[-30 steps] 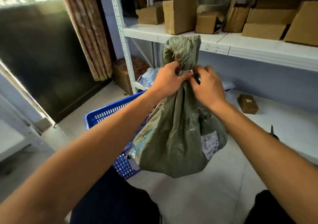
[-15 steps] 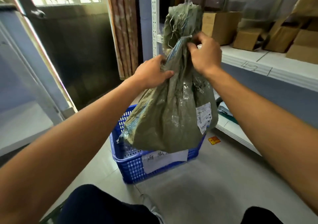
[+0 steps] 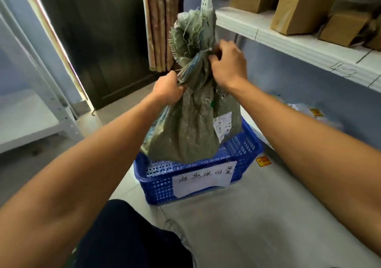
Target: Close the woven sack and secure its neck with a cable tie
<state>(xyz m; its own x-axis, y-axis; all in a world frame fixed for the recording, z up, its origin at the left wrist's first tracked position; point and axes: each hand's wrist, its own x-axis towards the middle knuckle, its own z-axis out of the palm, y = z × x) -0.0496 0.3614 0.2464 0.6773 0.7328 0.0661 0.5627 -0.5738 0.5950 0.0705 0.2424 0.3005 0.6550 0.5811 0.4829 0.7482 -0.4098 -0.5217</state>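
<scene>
Holds a grey-green woven sack (image 3: 191, 127) upright at the centre of the frame, frayed and flaring at the top above a tightly gathered neck. Grips that neck from its right side with the right hand (image 3: 227, 65), fingers curled hard into the bunched fabric. Clutches a fold lower down on the sack's left flank with the left hand (image 3: 168, 88), fingers wrapped round the cloth.

Shows a thin pale band (image 3: 204, 51) across the neck, just beside the right fingertips; too small to tell whether a cable tie. Carries a white printed label (image 3: 222, 126) on the sack's right side.

Overlaps, at the sack's bottom, the inside of a blue perforated basket (image 3: 245, 148) on the floor at lower centre; cannot tell whether resting in it or hanging just above. Bears a white paper sheet (image 3: 202, 180) with handwritten characters on the basket's near wall.

At upper right: a white shelf (image 3: 288, 41) with cardboard boxes (image 3: 299, 6) standing on it. At top centre, behind the sack: a striped curtain (image 3: 158, 20). On the pale floor, right of the basket: a small orange sticker (image 3: 263, 161). At the lower edge: a dark trouser knee (image 3: 127, 236).
</scene>
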